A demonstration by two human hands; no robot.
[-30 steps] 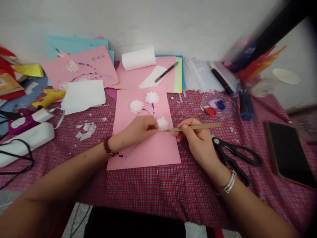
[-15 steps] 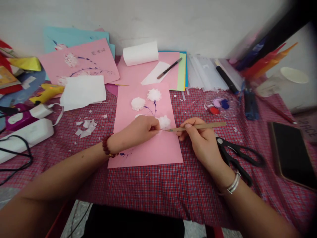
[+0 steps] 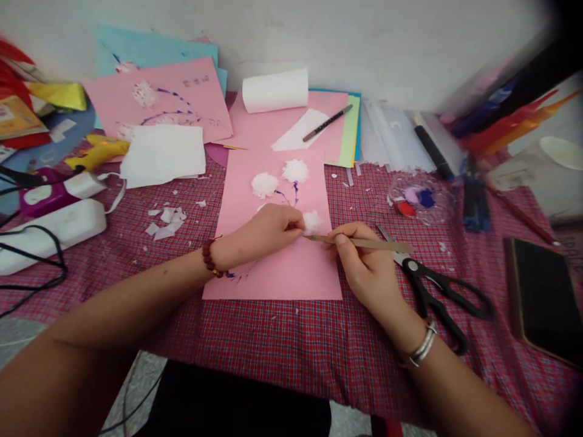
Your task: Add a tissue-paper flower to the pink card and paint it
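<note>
A pink sheet of paper lies in front of me with fluffy white paper flowers and painted dark-blue stems on it. My left hand rests over the sheet, thumb and fingertips pinched together beside the lower right white flower; what they hold, if anything, is too small to make out. In my right hand is a flat tan wooden stick, gripped like a pen. Its narrow tip points left, close to my left fingertips. My left hand and wrist hide part of the painting.
Black-handled scissors lie right of my right hand, near a phone and a clear paint palette. Torn paper scraps, white sheets and a power strip are on the left. Behind stand a paper roll and a marker.
The stick's back end has swung down towards me, while its tip stays near my left fingertips. My left hand keeps its pinch. The whole view has shifted slightly.
</note>
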